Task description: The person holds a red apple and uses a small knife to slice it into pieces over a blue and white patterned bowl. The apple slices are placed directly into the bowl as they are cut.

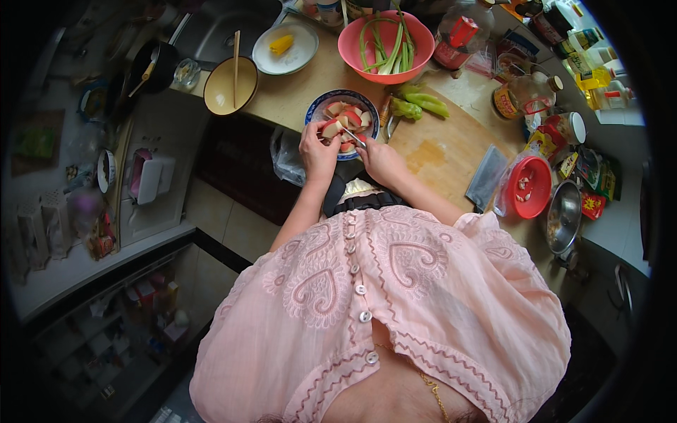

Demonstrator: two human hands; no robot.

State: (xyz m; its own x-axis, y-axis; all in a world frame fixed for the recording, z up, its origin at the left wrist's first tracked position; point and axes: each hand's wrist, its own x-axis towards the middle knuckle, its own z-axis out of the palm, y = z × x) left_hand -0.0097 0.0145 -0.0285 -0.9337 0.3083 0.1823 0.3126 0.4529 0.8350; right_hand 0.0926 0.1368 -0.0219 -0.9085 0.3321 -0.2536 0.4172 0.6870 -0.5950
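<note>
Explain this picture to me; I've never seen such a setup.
There is no machine: just a person working bare-handed. A fisheye camera worn on their head looks down, so straight edges bend. The left hand holds a red-skinned apple piece over a blue-and-white bowl of cut pieces; the right hand holds a knife close to it. On the counter, a wooden cutting board lies to the right, and a pink basin of green stalks sits farther back.

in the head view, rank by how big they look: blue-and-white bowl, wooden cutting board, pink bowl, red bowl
Largest to smallest, as they look:
1. wooden cutting board
2. pink bowl
3. blue-and-white bowl
4. red bowl
</note>
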